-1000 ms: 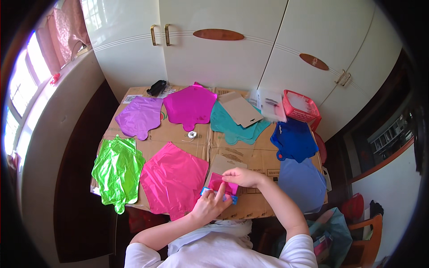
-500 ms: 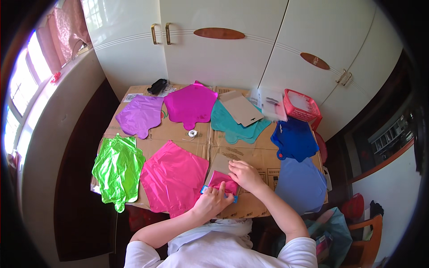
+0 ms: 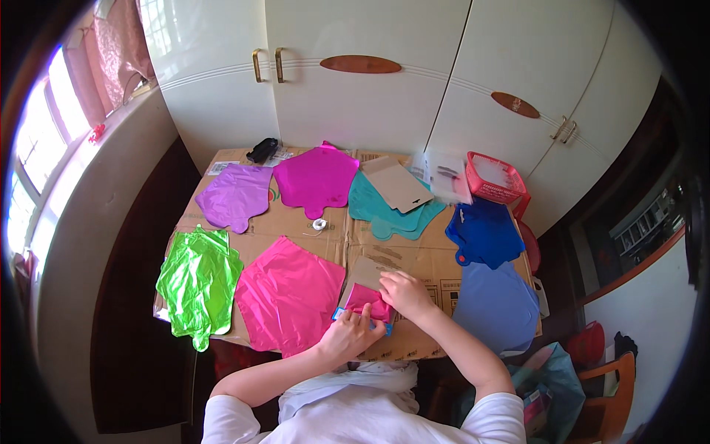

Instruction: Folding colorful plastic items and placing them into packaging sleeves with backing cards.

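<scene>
A folded piece of shiny pink foil (image 3: 362, 295) lies on a small grey-brown card (image 3: 367, 270) near the table's front edge. A bright blue strip (image 3: 338, 313) shows along its near side. My left hand (image 3: 349, 337) presses on the foil and the blue strip, index finger stretched forward and the others curled. My right hand (image 3: 405, 294) is closed at the right edge of the folded foil, fingertips bent against it; the thumb is hidden. Just left of them a large pink foil balloon (image 3: 290, 292) is spread flat.
Around lie flat foil balloons: green (image 3: 198, 285), lilac (image 3: 235, 196), magenta (image 3: 316, 180), teal (image 3: 403, 222), dark blue (image 3: 487, 233) and pale blue (image 3: 495, 307). Grey cards (image 3: 396, 185), a red basket (image 3: 497, 191), a white ribbon roll (image 3: 319, 224) and a black object (image 3: 262, 150) are at the back.
My right hand has drawn slightly nearer to me, from the card onto the folded foil's edge. My left hand stays in place. The whole view has shifted a little.
</scene>
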Tool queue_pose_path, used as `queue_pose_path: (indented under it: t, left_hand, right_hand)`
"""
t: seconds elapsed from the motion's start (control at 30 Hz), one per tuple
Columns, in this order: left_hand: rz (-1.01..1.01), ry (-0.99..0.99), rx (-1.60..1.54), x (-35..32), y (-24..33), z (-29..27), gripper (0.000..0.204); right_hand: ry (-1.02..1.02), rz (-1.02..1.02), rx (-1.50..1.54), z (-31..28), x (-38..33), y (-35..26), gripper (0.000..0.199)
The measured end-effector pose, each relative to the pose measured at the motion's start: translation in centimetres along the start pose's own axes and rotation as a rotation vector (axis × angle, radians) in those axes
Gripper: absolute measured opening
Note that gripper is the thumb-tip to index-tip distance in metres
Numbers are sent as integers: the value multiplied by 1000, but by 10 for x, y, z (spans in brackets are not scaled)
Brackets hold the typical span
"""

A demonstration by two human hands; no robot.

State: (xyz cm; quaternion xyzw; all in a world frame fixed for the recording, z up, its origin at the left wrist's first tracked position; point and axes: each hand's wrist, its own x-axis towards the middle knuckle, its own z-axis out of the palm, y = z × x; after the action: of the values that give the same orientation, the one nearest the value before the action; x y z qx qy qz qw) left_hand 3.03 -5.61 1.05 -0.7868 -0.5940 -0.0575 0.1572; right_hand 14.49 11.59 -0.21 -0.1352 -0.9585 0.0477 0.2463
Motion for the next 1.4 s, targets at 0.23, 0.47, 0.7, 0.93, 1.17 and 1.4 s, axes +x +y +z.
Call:
queue_pose_path:
  t: [0.23, 0.47, 0.7, 0.93, 1.17, 1.4]
  left_hand:
    - [9, -8, 36, 1, 1, -1, 22]
    - [44, 42, 44, 1, -1, -6, 22]
    - [88, 104, 37, -2, -10, 4, 25]
    - [106, 139, 59, 2, -17, 6, 24]
    - [107, 204, 74, 7, -22, 12, 24]
    - [118, 247, 88, 10, -24, 14, 24]
  right_hand:
    - [-75, 33, -170, 18, -10, -5, 10]
    - [18, 68, -142, 11, -5, -5, 4]
    - [88, 24, -82, 11, 8, 1, 11]
    - [61, -73, -82, 9, 25, -1, 7]
    - [64, -133, -136, -5, 26, -8, 6]
    - [31, -147, -115, 2, 27, -4, 5]
